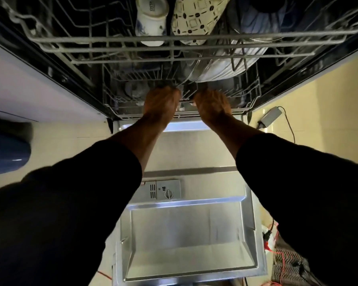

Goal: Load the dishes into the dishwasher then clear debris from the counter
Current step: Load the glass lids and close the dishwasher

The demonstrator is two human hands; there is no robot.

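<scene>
Dishwasher (184, 234), two hands (161, 103) (213, 105) gripping lower rack (251, 93)

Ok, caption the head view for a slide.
Left hand and right hand hold the lower rack; mug and patterned bowl sit in the upper rack.

One view only: head camera, wide-angle, edges bowed. It sits above the open door (186, 234), facing forward and steeply down, and the door fills the lower centre, close. Beyond the door the lower rack (246, 109) is mid-frame. The upper rack (132, 41) runs across the top, nearer the lens. Left hand (161, 102) and right hand (212, 105) are just past the door's hinge edge. Floor (318, 96) shows either side of the door.
</scene>
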